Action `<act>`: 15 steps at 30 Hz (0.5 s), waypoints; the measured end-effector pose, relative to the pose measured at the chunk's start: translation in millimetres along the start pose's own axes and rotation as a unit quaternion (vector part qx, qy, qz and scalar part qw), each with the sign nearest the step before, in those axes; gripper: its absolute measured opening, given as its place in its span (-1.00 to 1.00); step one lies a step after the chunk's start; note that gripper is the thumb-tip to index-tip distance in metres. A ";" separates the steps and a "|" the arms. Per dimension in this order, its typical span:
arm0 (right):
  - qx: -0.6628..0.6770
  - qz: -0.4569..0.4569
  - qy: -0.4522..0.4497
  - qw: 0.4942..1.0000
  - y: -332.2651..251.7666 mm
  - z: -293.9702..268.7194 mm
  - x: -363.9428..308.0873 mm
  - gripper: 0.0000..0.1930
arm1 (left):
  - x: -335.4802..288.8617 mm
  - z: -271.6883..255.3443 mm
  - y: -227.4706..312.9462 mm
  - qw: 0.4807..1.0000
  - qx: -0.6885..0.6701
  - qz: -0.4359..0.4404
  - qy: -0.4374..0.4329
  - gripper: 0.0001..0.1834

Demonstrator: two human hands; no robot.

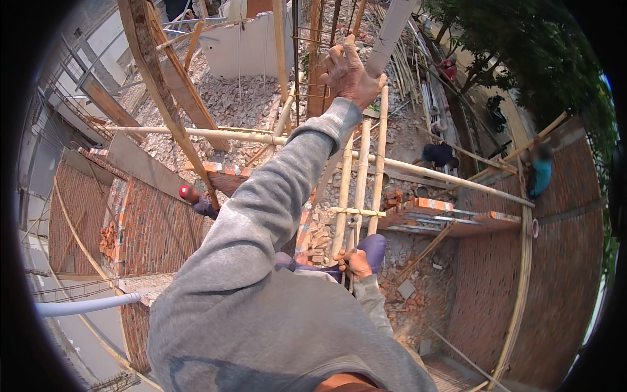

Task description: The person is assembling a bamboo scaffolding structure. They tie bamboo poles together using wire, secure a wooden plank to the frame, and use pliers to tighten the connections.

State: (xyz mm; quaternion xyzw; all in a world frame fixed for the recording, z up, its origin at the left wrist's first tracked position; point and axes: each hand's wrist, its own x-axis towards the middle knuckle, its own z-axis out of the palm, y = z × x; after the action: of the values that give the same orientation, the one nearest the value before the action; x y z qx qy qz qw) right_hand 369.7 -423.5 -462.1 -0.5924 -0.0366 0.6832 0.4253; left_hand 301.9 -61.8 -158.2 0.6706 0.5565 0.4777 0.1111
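Note:
My left arm, in a dusty grey sleeve, reaches far ahead. At its end my left hand (349, 72) is closed around a long pale plank (392, 32), its thumb on one side and its fingers on the other. Beside it stand an upright brown board (317, 78) and a thin steel reinforcement cage (296, 72). Close to my body, my right hand (357, 263) grips a thin dark metal bar (351, 242), mostly hidden by the fingers. Several bamboo poles (362, 170) rise just ahead of the right hand, with a short crosspiece (358, 212) across them.
A long horizontal bamboo pole (450, 176) crosses ahead. Brick walls (493, 281) stand to the right, and another brick wall (160, 225) to the left. Rubble (251, 91) covers the ground far below. Leaning timbers (153, 72) rise at left. Other people (441, 155) are below.

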 end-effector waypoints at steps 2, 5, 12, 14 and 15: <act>0.005 0.009 -0.001 1.000 1.3 -0.1 -0.3 -0.79 | -3.4 -1.0 -2.7 1.000 0.001 -0.001 -0.006 0.28; -0.022 0.014 -0.003 1.000 5.5 -4.9 3.6 -0.72 | -28.8 7.8 -24.1 1.000 -0.006 0.010 0.016 0.30; 0.029 0.079 -0.019 0.996 24.4 -29.0 23.4 -0.76 | -271.8 21.8 -187.6 0.954 -0.119 -0.029 -0.272 -0.18; 0.035 0.125 -0.004 0.992 29.5 -31.7 30.1 -0.81 | -361.7 2.7 -247.6 0.846 -0.075 -0.098 -0.519 -0.25; 0.028 0.141 -0.010 0.990 31.7 -32.3 32.6 -0.81 | -397.9 -7.9 -274.6 0.753 0.024 -0.089 -0.651 -0.14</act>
State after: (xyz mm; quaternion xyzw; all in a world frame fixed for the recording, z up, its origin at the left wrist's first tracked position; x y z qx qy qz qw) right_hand 381.8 -437.9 -514.5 -0.5728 0.0626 0.7428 0.3409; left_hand 150.2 -306.3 -546.8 0.7697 0.4179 -0.1004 0.4720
